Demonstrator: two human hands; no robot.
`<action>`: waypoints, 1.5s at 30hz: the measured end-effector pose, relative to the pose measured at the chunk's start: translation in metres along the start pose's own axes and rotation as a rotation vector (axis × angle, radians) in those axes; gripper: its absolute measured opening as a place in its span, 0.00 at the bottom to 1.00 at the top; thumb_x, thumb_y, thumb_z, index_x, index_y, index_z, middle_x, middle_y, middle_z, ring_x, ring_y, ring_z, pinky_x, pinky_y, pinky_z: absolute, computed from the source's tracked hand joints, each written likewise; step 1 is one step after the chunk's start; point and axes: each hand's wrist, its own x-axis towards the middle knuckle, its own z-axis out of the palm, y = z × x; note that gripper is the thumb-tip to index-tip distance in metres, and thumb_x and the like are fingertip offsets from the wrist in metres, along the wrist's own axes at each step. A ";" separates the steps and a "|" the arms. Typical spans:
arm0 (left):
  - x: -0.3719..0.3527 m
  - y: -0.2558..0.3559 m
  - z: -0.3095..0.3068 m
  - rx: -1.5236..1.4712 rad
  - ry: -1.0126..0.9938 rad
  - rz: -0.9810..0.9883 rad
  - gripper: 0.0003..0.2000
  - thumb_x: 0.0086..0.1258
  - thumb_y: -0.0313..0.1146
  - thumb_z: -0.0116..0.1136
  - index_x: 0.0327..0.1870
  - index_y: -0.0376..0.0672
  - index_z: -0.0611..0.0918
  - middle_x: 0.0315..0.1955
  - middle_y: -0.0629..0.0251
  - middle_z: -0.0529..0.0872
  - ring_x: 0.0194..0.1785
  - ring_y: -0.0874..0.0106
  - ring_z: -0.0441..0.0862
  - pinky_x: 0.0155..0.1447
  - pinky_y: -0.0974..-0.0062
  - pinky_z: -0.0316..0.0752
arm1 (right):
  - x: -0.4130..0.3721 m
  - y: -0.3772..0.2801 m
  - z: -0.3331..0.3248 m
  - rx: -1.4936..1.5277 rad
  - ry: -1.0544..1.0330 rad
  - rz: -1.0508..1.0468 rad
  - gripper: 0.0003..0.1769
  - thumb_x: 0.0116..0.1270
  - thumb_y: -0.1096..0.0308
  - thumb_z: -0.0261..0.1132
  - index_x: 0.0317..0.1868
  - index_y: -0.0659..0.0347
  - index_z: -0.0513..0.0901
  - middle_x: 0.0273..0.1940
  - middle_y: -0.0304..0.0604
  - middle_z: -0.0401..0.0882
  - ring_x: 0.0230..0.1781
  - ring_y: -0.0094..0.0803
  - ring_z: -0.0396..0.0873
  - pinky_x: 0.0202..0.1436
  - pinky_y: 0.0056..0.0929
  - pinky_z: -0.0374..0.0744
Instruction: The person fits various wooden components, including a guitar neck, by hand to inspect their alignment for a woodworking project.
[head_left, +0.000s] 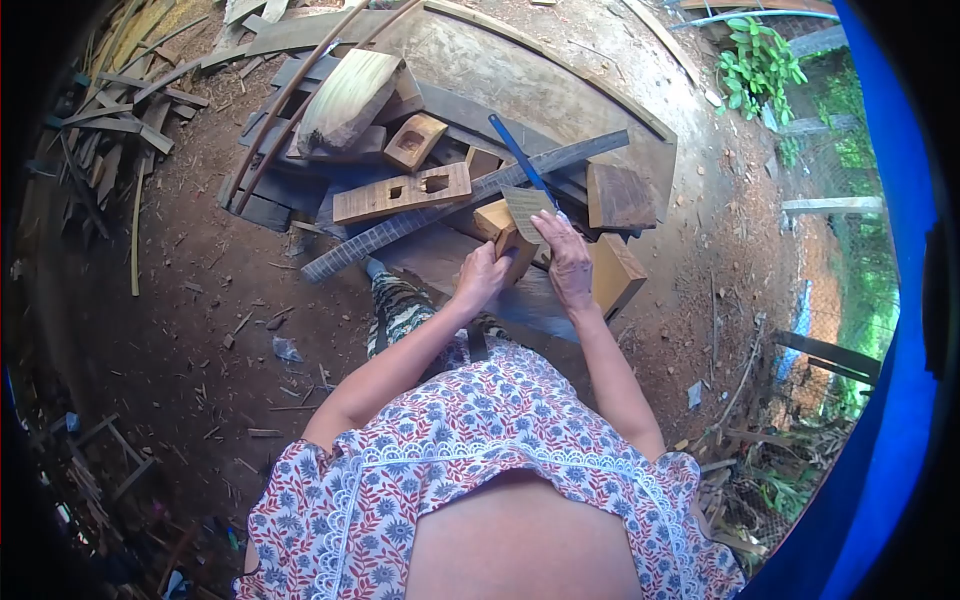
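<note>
left hand gripping block, right hand holding sandpaper

The block is raw pale wood, matt. The sheet looks like rough tan paper. The bar is glossy blue.

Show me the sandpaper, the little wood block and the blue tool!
sandpaper (525, 207): head view, middle of the sheet.
little wood block (497, 220): head view, its pale top face.
blue tool (517, 155): head view, middle of its thin blue shaft.
</note>
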 end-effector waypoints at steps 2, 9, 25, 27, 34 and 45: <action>-0.007 0.012 0.001 0.067 0.018 0.016 0.19 0.66 0.45 0.57 0.32 0.32 0.78 0.29 0.41 0.83 0.37 0.45 0.82 0.41 0.54 0.74 | -0.004 0.035 0.009 -0.082 -0.059 0.110 0.27 0.62 0.81 0.52 0.59 0.45 0.78 0.59 0.40 0.78 0.60 0.39 0.74 0.64 0.43 0.70; -0.030 0.031 -0.002 0.144 -0.017 0.123 0.17 0.68 0.41 0.55 0.32 0.31 0.77 0.28 0.40 0.81 0.37 0.43 0.80 0.41 0.50 0.72 | 0.029 0.001 -0.048 -0.140 -0.144 -0.102 0.26 0.60 0.81 0.54 0.56 0.47 0.81 0.56 0.39 0.80 0.58 0.37 0.76 0.61 0.40 0.70; -0.036 0.014 0.004 0.153 -0.055 0.189 0.14 0.69 0.38 0.54 0.35 0.33 0.78 0.29 0.41 0.82 0.36 0.43 0.80 0.41 0.50 0.73 | 0.020 0.053 -0.044 -0.187 -0.251 0.223 0.23 0.60 0.82 0.56 0.55 0.55 0.80 0.54 0.47 0.80 0.54 0.39 0.79 0.59 0.36 0.75; -0.038 0.006 0.005 0.186 -0.061 0.193 0.14 0.69 0.38 0.54 0.35 0.33 0.78 0.29 0.41 0.82 0.36 0.43 0.80 0.41 0.50 0.73 | 0.025 0.005 -0.052 0.000 -0.132 -0.133 0.24 0.59 0.82 0.55 0.54 0.54 0.80 0.51 0.41 0.83 0.52 0.33 0.80 0.58 0.37 0.74; -0.030 0.017 -0.007 0.230 -0.133 0.101 0.16 0.69 0.39 0.57 0.42 0.31 0.79 0.31 0.45 0.84 0.34 0.56 0.83 0.42 0.62 0.75 | 0.003 0.076 -0.045 -0.162 -0.107 0.410 0.23 0.61 0.78 0.54 0.55 0.50 0.80 0.44 0.49 0.84 0.42 0.45 0.83 0.49 0.45 0.78; 0.013 0.012 -0.002 -0.599 -0.020 -0.235 0.36 0.73 0.63 0.39 0.50 0.29 0.78 0.43 0.53 0.84 0.47 0.65 0.81 0.51 0.71 0.73 | -0.030 -0.011 0.015 -0.049 -0.246 0.085 0.29 0.61 0.81 0.52 0.63 0.49 0.74 0.60 0.46 0.76 0.57 0.44 0.77 0.60 0.40 0.74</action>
